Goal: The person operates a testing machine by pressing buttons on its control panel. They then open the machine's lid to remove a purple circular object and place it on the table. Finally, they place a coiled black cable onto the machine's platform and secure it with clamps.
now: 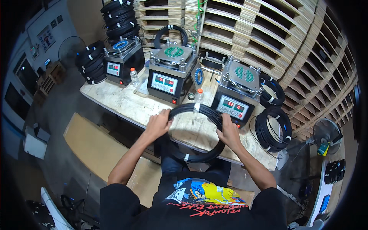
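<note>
Big stuff first: stacked wooden pallets (249, 15) wall off the back, and in front of them I've got the tabletop (122, 101) with three boxy machines on it, the middle machine (165, 82) with its display lit. Then the black coil (209, 111): its far arc is over the tabletop and the near arc is out past the front edge, above the lap. Can't tell from here if it's resting on the wood. My read is this is a two-handed holding step, and the next move calls for an even grip so the loops don't slip. The left hand (158, 124) is curled around the coil's left side, the right hand (229, 132) pinches its right side. Smallest bit: a white band (196, 107) on the far arc.
</note>
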{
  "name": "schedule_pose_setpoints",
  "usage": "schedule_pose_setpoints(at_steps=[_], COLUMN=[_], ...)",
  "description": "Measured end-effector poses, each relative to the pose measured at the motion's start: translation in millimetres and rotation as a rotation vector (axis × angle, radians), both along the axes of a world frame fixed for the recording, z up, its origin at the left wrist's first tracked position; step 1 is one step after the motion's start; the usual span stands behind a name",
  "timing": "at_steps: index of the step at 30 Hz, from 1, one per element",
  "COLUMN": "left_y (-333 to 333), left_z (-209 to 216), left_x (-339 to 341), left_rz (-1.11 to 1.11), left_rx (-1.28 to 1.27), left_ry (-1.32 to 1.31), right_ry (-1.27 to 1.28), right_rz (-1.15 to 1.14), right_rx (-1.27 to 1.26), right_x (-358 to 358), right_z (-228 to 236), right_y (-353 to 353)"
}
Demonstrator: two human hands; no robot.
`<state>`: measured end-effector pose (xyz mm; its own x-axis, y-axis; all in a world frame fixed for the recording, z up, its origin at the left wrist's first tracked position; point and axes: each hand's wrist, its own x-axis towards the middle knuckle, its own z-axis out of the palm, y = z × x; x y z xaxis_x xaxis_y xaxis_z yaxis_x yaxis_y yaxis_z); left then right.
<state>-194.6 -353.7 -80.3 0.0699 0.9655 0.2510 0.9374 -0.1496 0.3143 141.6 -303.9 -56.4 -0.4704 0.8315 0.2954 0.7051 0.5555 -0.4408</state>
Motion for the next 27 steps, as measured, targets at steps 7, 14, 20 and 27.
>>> schedule_pose_setpoints(at_steps=[7, 14, 20, 27], left_y=[52.9, 164.4, 236.5, 272.6], left_z=[120.9, 181.5, 174.0, 150.7], left_x=[-107.8, -186.8, -216.6, -241.3], left_rz=[0.081, -0.01, -0.152, -0.291], left_rx=[0.173, 0.22, 0.096, 0.039], left_ry=[0.051, 0.118, 0.099, 0.038], right_ry=[0.154, 0.259, 0.235, 0.232], right_rz=[0.054, -0.044, -0.141, -0.183], right_rx=[0.071, 0.073, 0.09, 0.033], right_x=[-113.3, -188.2, -206.4, -213.6], right_z=[77.1, 120.9, 113.0, 92.2], right_y=[80.4, 175.2, 221.4, 225.8])
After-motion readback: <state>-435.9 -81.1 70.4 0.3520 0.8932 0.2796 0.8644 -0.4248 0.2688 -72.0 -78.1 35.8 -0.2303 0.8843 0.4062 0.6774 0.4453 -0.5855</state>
